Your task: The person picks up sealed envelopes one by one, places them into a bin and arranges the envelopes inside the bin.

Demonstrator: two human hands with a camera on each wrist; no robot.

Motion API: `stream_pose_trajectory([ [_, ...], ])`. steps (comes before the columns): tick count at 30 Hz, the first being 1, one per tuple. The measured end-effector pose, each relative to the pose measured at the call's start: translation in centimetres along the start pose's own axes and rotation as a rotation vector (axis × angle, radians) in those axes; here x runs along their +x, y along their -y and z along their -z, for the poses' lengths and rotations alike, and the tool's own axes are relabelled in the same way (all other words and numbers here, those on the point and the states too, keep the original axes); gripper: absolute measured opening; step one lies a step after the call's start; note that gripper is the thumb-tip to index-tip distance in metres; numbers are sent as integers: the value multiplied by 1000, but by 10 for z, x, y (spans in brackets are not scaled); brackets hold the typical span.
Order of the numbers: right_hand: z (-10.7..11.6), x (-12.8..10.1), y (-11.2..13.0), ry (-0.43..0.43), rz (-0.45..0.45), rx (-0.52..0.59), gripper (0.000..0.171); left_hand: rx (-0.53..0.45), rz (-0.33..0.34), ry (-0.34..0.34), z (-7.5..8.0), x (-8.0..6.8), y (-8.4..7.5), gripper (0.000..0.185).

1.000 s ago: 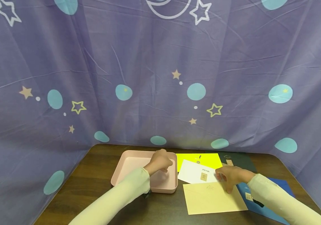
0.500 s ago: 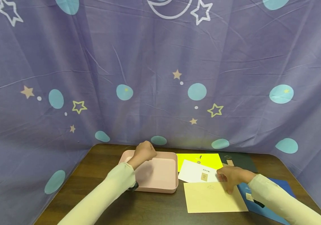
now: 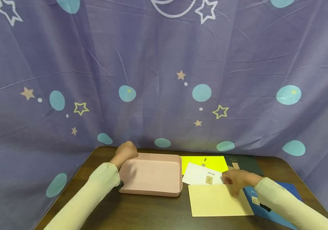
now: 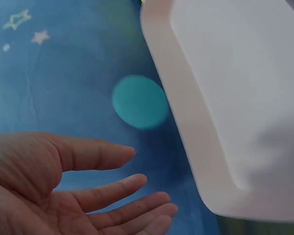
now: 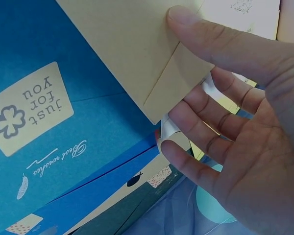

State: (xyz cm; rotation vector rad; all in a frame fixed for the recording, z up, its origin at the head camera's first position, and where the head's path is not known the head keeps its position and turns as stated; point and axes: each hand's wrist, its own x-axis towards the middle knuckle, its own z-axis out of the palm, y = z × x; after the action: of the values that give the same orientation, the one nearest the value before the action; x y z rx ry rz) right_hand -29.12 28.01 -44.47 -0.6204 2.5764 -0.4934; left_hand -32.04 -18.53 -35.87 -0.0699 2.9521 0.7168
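Note:
My right hand (image 3: 237,179) pinches the right side of a cream envelope (image 3: 217,202). In the right wrist view its thumb lies on top of the envelope (image 5: 132,44) and the other fingers are beneath. Behind the cream envelope lies a white envelope (image 3: 195,175) with a small tan label, its front partly covered. My left hand (image 3: 126,150) is over the back left corner of a shallow pink tray (image 3: 152,175). In the left wrist view this hand (image 4: 83,191) has its fingers loosely extended beside the tray wall, nothing between them.
A bright yellow envelope (image 3: 210,162) lies behind the white one, right of the tray. Farther right are a dark green envelope (image 3: 250,164) and blue envelopes (image 3: 290,190) under my right forearm. A purple patterned curtain (image 3: 152,64) hangs behind the brown table (image 3: 149,212).
My left hand has moved left from above the tray to its back left corner. My right hand keeps its place; the print near the cream envelope's back edge no longer shows.

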Motion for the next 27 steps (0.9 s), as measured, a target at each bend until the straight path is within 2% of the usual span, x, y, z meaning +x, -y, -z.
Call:
stream_pose_trajectory([
  [6,0,0,-1,9,13,-14,50,43,65,43,-1,5,30,42],
  [11,1,0,-1,23,27,33,50,48,97,28,-3,4,49,21],
  [17,5,-2,0,58,6,135,39,75,114,26,-8,5,62,7],
  [27,17,-3,-1,146,-3,139,27,-33,162,44,-16,12,76,7],
])
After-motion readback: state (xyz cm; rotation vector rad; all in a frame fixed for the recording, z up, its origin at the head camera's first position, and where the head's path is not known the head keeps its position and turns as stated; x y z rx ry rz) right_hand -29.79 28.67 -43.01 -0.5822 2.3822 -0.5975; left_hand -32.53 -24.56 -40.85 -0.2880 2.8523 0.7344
